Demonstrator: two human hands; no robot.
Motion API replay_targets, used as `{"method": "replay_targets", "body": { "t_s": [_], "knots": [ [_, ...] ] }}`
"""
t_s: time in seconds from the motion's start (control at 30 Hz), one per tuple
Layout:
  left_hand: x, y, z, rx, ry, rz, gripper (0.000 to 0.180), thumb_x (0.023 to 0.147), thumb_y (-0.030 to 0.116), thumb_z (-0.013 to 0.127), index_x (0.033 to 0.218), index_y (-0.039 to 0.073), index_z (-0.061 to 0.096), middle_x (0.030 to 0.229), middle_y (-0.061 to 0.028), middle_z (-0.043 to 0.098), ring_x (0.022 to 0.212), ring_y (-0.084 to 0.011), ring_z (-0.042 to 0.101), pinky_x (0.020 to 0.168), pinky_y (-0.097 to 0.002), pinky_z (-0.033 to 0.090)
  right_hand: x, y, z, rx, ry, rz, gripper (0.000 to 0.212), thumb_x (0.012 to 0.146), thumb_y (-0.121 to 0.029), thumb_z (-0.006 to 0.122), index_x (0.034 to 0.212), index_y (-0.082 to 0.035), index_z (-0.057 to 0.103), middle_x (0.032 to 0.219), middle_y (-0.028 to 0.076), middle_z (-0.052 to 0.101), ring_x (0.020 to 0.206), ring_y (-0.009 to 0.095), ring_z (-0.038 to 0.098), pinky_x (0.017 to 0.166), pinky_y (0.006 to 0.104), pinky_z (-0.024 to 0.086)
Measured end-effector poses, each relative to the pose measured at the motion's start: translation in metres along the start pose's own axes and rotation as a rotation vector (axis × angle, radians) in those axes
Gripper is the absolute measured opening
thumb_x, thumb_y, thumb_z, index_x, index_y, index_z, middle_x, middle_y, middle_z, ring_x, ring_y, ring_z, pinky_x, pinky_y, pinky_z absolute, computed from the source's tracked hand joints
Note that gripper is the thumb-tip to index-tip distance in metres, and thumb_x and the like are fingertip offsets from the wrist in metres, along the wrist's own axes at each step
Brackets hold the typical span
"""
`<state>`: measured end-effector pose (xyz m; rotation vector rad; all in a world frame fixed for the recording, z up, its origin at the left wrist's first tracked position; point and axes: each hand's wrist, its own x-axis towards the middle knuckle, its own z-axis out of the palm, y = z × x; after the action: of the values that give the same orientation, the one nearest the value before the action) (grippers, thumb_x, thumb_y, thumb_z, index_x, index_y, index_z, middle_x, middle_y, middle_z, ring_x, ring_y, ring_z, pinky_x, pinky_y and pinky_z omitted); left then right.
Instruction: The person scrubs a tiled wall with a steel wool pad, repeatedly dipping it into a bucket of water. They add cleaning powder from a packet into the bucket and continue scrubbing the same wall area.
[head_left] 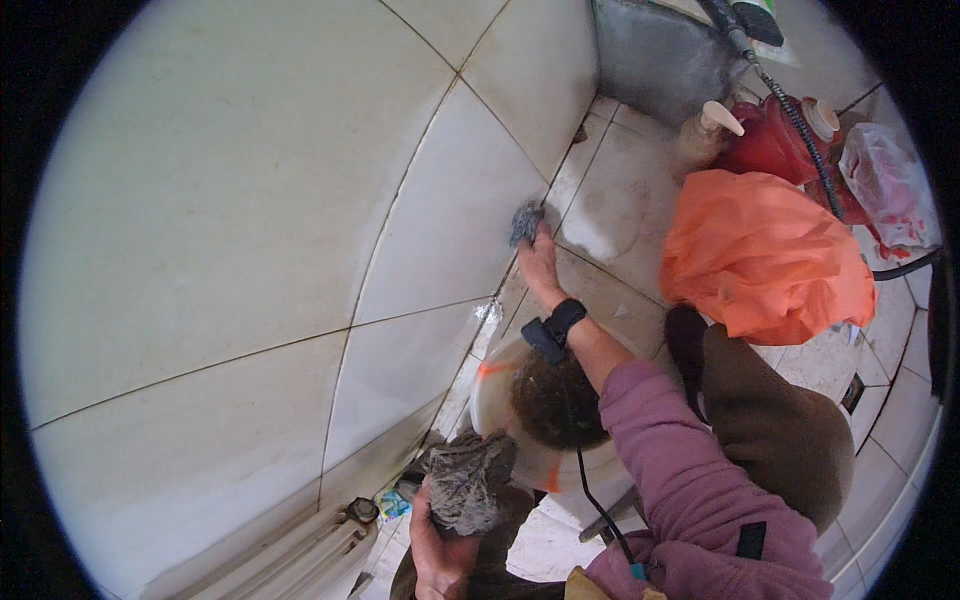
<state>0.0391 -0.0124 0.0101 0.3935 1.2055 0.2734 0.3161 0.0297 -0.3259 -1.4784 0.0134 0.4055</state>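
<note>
- White tiled wall (250, 220): left of the right hand's fingers.
- Crumpled orange plastic bag (760, 255): well right of those fingers.
- Round white bucket (488, 402) of dark liquid: between both hands' fingers.
- Bunched grey fabric rag (470, 480): gripped by the left hand (445, 552), fingers partly hidden by it.
- Grey wiry scourer (526, 222): pinched under the right hand (540, 265)'s fingertips, at the wall's foot.

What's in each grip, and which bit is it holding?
The left grip holds a gray rag by its near left edge; the right grip holds a gray scrubber by its near side.
</note>
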Motion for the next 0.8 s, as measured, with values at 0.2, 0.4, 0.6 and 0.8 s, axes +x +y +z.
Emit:
{"method": "replay_targets", "body": {
  "t_s": [0.2, 0.4, 0.6, 0.8],
  "knots": [
    [0.006, 0.002, 0.004, -0.009, 0.078, -0.024, 0.042, 0.094, 0.031, 0.054, 0.126, 0.004, 0.056, 0.125, -0.0117, 0.061, 0.115, -0.0272, 0.057, 0.102, -0.0432, 0.042, -0.054, 0.013, 0.022, -0.209, -0.042, 0.097, 0.039, 0.080, -0.004, 0.053, 0.118, 0.008, 0.050, 0.114, 0.030, 0.055, 0.110, 0.044, 0.053, 0.097, 0.0428, 0.040],
    [0.009, 0.002, 0.005, -0.001, 0.125, -0.005, 0.042, 0.095, 0.032, 0.052, 0.125, 0.004, 0.056, 0.125, -0.0124, 0.061, 0.115, -0.0281, 0.057, 0.101, -0.0438, 0.043, -0.017, 0.023, 0.011, -0.066, 0.018, 0.399, 0.026, 0.078, -0.008, 0.050, 0.097, 0.007, 0.058, 0.088, 0.025, 0.063, 0.093, 0.038, 0.062, 0.082, 0.0443, 0.047],
    [0.010, 0.000, 0.004, 0.041, 0.141, 0.005, 0.047, 0.095, 0.035, 0.046, 0.129, 0.003, 0.054, 0.128, -0.0155, 0.058, 0.118, -0.0317, 0.055, 0.104, -0.0472, 0.041, -0.019, 0.055, 0.012, -0.026, 0.023, 0.276, 0.021, 0.079, -0.008, 0.049, 0.093, 0.005, 0.059, 0.085, 0.013, 0.063, 0.080, 0.026, 0.062, 0.073, 0.0388, 0.050],
    [0.008, -0.002, 0.008, 0.063, 0.112, 0.005, 0.049, 0.096, 0.035, 0.045, 0.131, 0.001, 0.051, 0.130, -0.0168, 0.056, 0.120, -0.0325, 0.054, 0.106, -0.0475, 0.039, -0.016, 0.068, 0.005, 0.251, -0.167, 0.603, 0.021, 0.086, -0.009, 0.047, 0.098, -0.001, 0.062, 0.096, 0.008, 0.063, 0.083, 0.022, 0.062, 0.081, 0.0406, 0.055]
  ]
}}
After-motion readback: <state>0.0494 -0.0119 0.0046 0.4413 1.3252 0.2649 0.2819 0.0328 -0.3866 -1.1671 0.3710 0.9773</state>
